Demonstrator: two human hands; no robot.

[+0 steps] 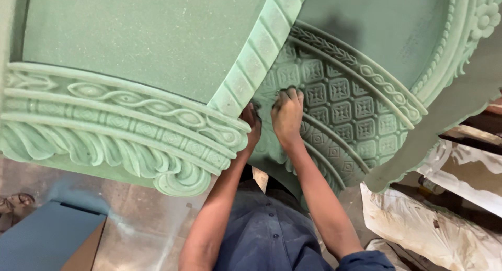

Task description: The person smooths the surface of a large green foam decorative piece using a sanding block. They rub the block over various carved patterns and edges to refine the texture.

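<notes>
A dark blue shirt [266, 234] fills the near edge. Above it, the right hand [286, 116] presses flat, fingers released, on the green carved panel [340, 109] with its diamond lattice. The left hand [252, 125] curls at the panel's ribbed border [261, 51]; its grip cannot be told.

There is a single view, from a camera worn on the person's head, tilted steeply down along the chest and both forearms. It sits close: the green carved panel [157, 56] fills the upper frame, its edges cut off, with the left hand [252, 125] and right hand [287, 115] near centre. The floor [141, 224] shows at lower left, white sheeting [418, 229] at lower right.
</notes>
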